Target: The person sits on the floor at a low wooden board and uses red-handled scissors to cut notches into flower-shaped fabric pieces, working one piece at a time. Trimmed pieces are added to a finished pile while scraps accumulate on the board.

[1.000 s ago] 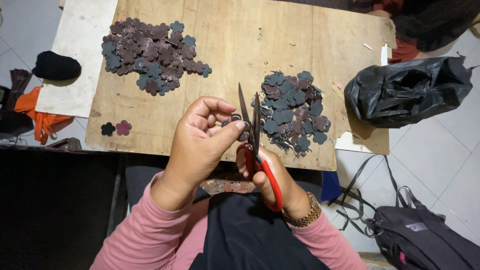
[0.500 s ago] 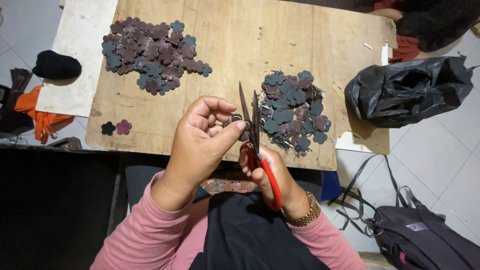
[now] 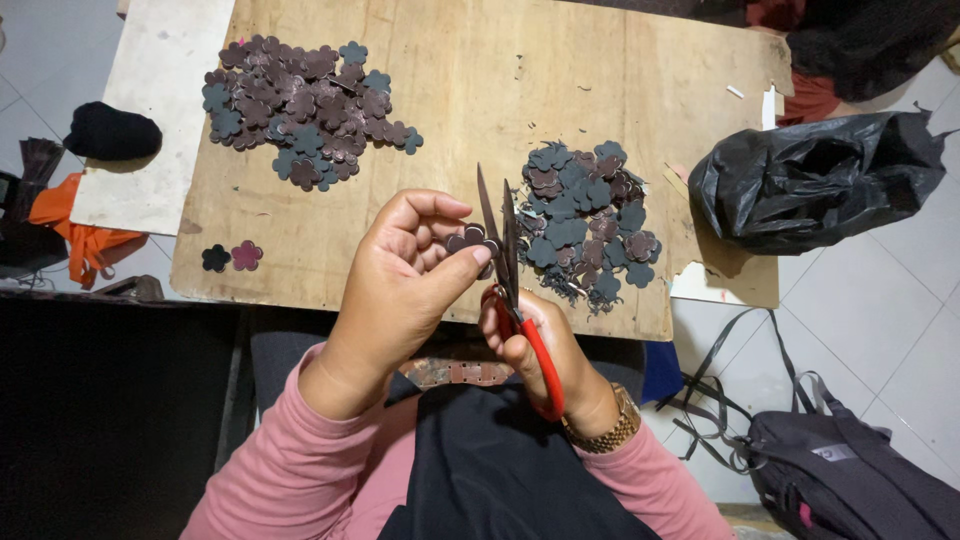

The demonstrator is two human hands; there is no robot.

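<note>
Head view: left hand [image 3: 400,290] pinches a dark flower piece [image 3: 470,240] above the surface [image 3: 500,90], right hand [image 3: 535,345] gripping the red-handled scissors [image 3: 505,260], blades slightly parted. 2 piles, far-left [image 3: 300,100] and right [image 3: 585,220], suggest plenty are cut; which pile is finished is unclear, and the cut itself is too small to see.
</note>
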